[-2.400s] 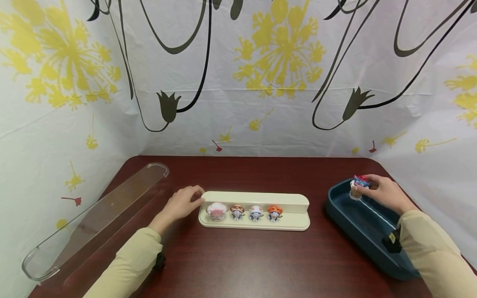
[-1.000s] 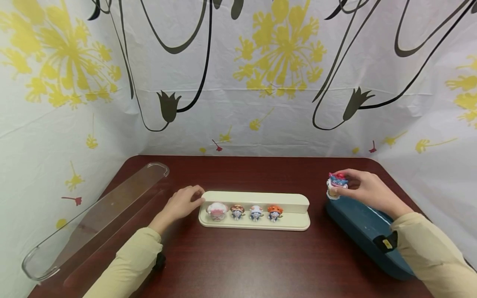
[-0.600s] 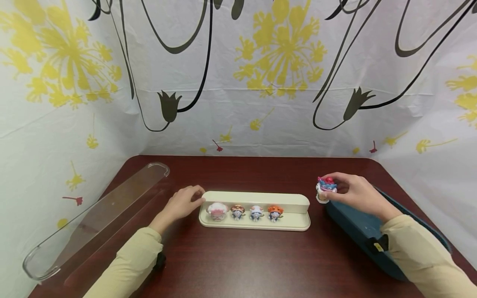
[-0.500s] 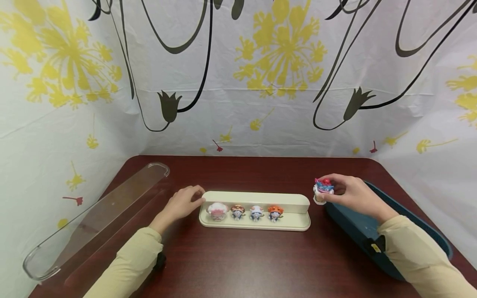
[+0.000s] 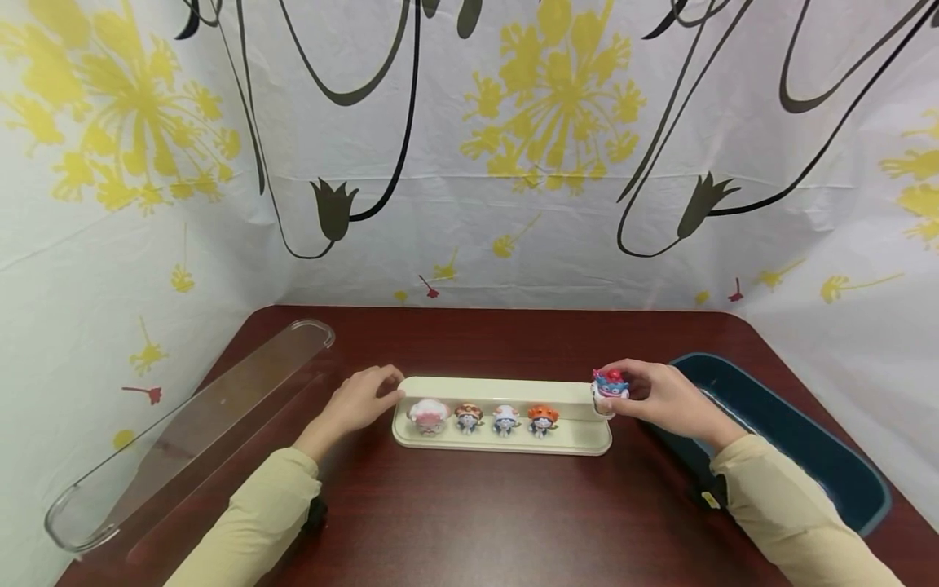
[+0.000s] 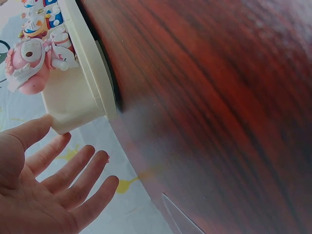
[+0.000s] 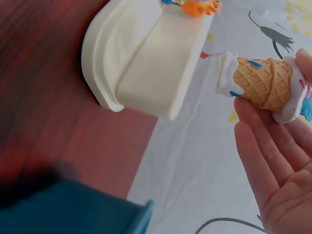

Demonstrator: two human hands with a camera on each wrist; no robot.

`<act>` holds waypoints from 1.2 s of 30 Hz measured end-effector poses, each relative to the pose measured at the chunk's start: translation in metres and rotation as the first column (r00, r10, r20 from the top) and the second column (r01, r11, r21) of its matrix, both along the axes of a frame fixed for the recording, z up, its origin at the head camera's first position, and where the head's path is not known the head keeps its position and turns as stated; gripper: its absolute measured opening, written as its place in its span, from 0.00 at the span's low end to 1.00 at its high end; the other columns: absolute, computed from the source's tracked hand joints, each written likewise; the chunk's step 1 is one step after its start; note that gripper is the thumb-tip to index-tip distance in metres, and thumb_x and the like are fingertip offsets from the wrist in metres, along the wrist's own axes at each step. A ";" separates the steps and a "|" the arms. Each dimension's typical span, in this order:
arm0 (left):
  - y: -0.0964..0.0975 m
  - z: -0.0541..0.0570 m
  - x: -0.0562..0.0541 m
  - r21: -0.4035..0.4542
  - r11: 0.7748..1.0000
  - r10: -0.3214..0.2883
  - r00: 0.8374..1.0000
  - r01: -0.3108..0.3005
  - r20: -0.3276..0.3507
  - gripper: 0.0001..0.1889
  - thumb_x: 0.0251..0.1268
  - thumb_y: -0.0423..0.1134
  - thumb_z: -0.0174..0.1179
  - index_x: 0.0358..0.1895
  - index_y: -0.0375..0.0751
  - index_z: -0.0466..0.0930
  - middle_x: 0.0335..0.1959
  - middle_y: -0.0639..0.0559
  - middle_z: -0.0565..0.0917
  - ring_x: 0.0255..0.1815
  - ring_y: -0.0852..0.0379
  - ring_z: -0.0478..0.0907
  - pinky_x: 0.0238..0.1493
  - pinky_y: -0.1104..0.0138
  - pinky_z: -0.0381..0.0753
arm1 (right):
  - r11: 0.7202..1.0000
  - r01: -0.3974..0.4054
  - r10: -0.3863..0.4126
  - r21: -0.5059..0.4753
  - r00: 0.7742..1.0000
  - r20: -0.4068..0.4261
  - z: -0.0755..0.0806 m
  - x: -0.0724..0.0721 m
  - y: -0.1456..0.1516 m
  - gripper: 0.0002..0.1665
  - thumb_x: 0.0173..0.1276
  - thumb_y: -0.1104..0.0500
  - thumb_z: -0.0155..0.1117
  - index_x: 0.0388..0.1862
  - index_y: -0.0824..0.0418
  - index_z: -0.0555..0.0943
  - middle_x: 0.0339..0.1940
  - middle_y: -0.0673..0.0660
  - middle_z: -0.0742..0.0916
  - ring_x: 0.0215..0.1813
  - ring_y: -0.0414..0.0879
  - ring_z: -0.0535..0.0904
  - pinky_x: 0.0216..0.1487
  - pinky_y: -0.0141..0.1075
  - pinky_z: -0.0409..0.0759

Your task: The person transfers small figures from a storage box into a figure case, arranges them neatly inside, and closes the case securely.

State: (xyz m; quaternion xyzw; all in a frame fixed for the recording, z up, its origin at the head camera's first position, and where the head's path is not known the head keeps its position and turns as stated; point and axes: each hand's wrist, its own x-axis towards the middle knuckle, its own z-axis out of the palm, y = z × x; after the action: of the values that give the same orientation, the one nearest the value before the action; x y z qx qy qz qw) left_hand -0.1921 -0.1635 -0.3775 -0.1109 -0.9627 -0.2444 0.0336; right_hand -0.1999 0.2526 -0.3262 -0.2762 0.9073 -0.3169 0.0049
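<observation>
A cream stepped display base [image 5: 506, 444] lies mid-table, bearing several small figurines [image 5: 504, 420] in a row on its lower front level. The leftmost figurine [image 6: 29, 63] is pink and white; an orange-hatted one [image 5: 543, 420] stands furthest right. My left hand [image 5: 363, 401] touches the base's left end with thumb and index tips, its other fingers loosely spread. In my right hand [image 5: 671, 401], thumb and fingers pinch an ice-cream-cone figurine [image 7: 261, 80] by its blue, pink and white upper part. The figurine is held up at the base's right end, overlapping it in the head view.
A dark blue tray [image 5: 873, 497] sits at the right, partly behind my right forearm. A long clear plastic cover [image 5: 198, 424] lies slanted along the left side of the brown table [image 5: 469, 522]. Patterned white cloth [image 5: 440, 204] hangs behind and at both sides.
My right hand has carried the ice-cream-cone figurine leftward out of the blue tray to the right end of the base. My left hand has stayed where it was.
</observation>
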 end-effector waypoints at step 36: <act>0.000 0.000 0.000 0.005 1.000 -0.005 1.000 0.005 -0.001 0.09 0.57 0.43 0.58 0.41 0.47 0.75 0.39 0.50 0.78 0.42 0.49 0.74 0.37 0.54 0.71 | 0.995 0.061 -0.056 -0.074 0.996 0.064 -0.061 0.004 -0.015 0.27 0.51 0.46 0.66 0.50 0.54 0.75 0.41 0.50 0.80 0.40 0.43 0.76 0.39 0.36 0.76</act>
State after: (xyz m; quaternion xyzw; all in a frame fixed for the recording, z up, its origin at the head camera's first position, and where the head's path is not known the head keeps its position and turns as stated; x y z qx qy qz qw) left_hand -0.1920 -0.1636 -0.3777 -0.1134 -0.9618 -0.2469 0.0337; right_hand -0.1959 0.2379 -0.3872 -0.2398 0.9017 -0.3595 0.0131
